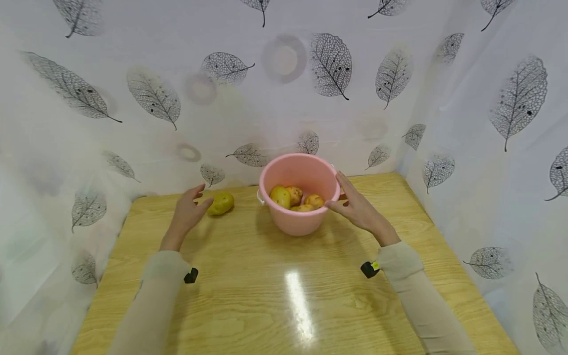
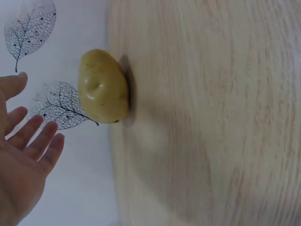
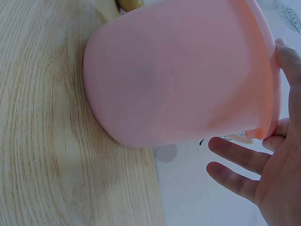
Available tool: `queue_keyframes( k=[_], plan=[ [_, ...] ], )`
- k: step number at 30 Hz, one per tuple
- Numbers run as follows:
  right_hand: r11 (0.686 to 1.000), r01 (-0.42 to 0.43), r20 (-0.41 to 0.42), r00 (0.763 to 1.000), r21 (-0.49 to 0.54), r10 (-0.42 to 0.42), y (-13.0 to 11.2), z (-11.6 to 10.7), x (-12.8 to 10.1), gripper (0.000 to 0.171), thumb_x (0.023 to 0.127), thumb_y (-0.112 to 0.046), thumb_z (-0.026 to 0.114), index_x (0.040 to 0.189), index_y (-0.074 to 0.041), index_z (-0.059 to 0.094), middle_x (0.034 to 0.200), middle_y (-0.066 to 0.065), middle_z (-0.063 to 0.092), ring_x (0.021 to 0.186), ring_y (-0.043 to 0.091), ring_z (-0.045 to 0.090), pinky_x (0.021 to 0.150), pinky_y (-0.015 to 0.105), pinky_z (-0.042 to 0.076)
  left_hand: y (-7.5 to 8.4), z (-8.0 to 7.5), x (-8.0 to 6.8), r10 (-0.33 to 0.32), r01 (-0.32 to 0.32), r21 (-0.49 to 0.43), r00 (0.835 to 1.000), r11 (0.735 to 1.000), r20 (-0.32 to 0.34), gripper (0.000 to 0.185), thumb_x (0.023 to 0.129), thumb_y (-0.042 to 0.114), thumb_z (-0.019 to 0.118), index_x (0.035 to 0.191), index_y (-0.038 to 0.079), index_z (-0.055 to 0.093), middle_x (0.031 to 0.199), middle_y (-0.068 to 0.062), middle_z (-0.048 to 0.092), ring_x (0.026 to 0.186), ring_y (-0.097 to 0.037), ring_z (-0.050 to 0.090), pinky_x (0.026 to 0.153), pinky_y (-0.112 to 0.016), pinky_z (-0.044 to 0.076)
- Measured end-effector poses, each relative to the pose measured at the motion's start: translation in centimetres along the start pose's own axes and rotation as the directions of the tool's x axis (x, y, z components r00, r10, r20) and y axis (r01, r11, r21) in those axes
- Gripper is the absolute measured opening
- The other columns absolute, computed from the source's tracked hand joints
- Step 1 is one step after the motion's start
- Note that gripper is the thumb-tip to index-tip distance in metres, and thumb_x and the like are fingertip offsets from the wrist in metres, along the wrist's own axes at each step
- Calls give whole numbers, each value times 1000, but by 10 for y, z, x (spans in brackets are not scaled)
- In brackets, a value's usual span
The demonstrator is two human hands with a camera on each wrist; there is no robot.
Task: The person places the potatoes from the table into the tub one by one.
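Note:
A yellow potato [image 1: 221,204] lies on the table near its back edge, left of a pink bucket [image 1: 296,222]. Beside that potato is my left hand [image 1: 187,212]; the left wrist view shows loosely spread fingers [image 2: 43,141] holding nothing, with a gap to the potato [image 2: 102,87]. Several potatoes [image 1: 281,196] sit inside the bucket, partly hidden by its front wall. My right hand [image 1: 361,207] holds the bucket's rim at the right side, thumb and a finger on it. In the right wrist view two other fingers [image 3: 235,162] stick out away from the bucket wall [image 3: 178,75].
The wooden table [image 1: 248,296] ends at a white leaf-print curtain [image 1: 177,98] that rises behind it and along its sides. A white handle end [image 1: 260,197] shows on the bucket's left. Dark wrist devices [image 1: 191,275] sit at both cuffs.

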State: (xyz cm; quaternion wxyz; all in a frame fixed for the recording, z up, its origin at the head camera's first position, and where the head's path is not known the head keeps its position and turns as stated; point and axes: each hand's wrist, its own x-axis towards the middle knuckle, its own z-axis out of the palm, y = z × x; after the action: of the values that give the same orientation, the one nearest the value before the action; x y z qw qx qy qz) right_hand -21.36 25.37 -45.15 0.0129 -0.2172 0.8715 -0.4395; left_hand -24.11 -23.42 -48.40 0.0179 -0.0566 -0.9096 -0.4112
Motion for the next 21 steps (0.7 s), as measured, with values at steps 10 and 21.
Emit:
queue_keyframes(
  k=[10,21],
  plan=[
    [1000,5,9,1000,-12,-5,-1,0,0,91,102,-37,67,168,-23,5,172,7,12,118,36,63,92,48,56,-18,11,7,-57,53,54,996,997,75,67,103,22,61,157,-6,32,159,-31,34,140,-50,40,114,-63,36],
    [1000,0,6,1000,-14,0,-4,0,-2,92,101,-37,67,168,-22,6,173,7,11,116,33,63,93,47,56,-27,25,11,-61,53,85,993,995,97,71,100,17,63,155,-11,30,159,-35,31,141,-52,36,119,-61,29]
  ],
)
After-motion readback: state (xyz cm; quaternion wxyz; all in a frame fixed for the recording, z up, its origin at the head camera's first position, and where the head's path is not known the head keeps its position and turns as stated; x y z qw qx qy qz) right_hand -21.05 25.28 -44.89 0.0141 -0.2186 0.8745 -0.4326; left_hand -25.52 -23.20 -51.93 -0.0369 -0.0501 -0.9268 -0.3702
